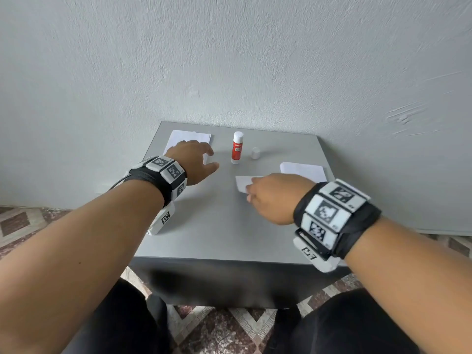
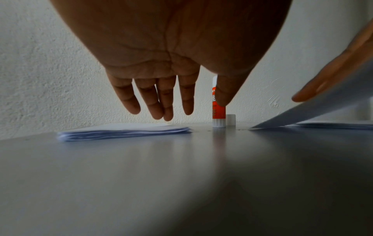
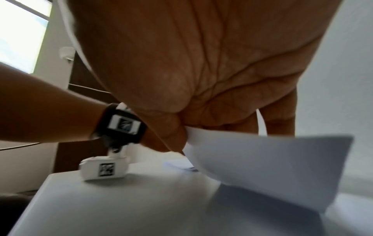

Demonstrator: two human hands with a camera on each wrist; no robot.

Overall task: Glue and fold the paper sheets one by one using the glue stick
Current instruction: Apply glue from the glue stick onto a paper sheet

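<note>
A thin white paper sheet (image 1: 242, 183) is pinched by the right hand (image 1: 273, 196) at 3 o'clock of the smooth grey table (image 1: 229, 226). Left hand (image 1: 190, 159), fingers spread, is held over the stacked sheets (image 1: 189, 137) at 10 o'clock. Cylindrical glue stick (image 1: 237, 148) is stood upright w/ cap (image 1: 255, 153) beside.

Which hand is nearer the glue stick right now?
Left. The left hand hovers open just left of the upright glue stick, thumb toward it. The right hand is nearer the person, holding a paper sheet.
</note>
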